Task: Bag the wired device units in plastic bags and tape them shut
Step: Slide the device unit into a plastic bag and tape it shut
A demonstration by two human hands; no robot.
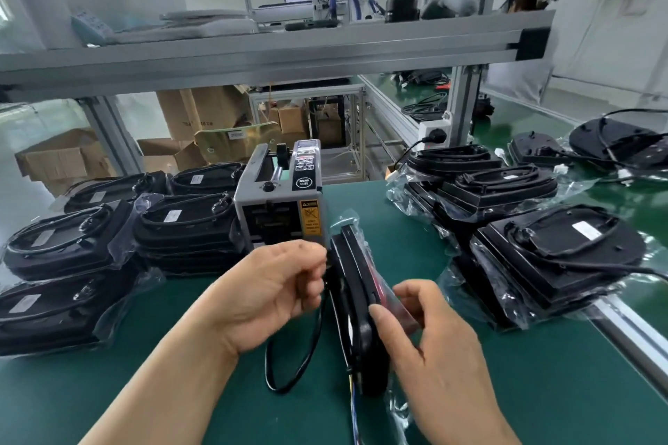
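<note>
I am watching through the head camera: a green work table (542,390) spreads under both hands. Well out to the left of the left fingers lie stacks of bagged units (65,246), and more bagged stacks (556,256) lie well out to the right of the right fingers. Just beyond the left fingertips stands a grey tape dispenser (278,206). Between the two hands the device unit (356,300), black and flat, stands on edge on the table, partly inside a clear plastic bag (397,314) that covers its right face. Its black cable (289,365) hangs in a loop below the left hand (267,296), outside the bag. The left fingers (303,253) are curled close together and seem to pinch the cable near the unit's upper edge (the contact itself is hidden behind them). The right hand (444,347) presses its thumb (386,321) on the bag film against the unit, the other fingers curled behind, a narrow clamp. I judge the cable needs tucking in before sealing. To do it well I would coil the loop flat against the unit, feed it into the bag mouth with the left fingers while the right holds the film taut, and leave free film to fold for tape.
</note>
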